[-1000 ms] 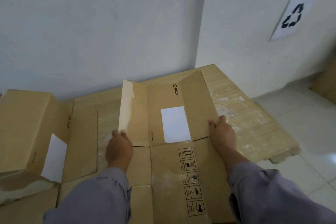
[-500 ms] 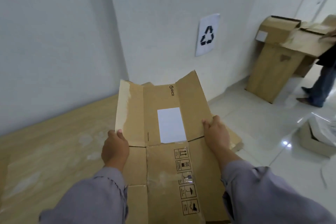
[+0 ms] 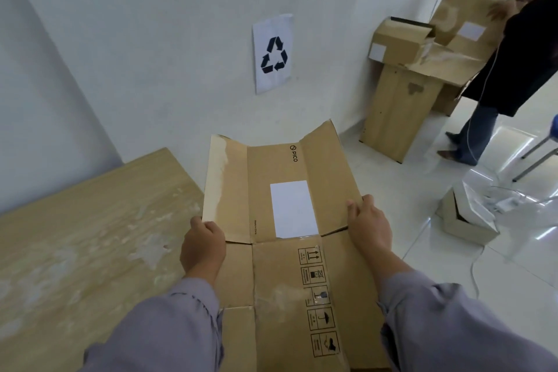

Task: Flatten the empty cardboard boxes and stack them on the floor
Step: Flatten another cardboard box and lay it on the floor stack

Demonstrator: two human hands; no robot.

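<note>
I hold a flattened brown cardboard box in front of me, lifted over the floor beside the table's right edge. It bears a white label, a PICO mark and a column of handling symbols. My left hand grips its left edge and my right hand grips its right edge. Its far flaps bend slightly upward. Several unflattened cardboard boxes are piled by the wall at the far right.
A light wooden table fills the left. A recycling sign hangs on the white wall. A person in dark clothes stands at the far right handling a box. A small open box with white contents and cables lie on the tiled floor.
I have turned right with the flattened box in both hands. It has come off the table and now hangs past the table's edge. The boxes on the table's left have left view.
</note>
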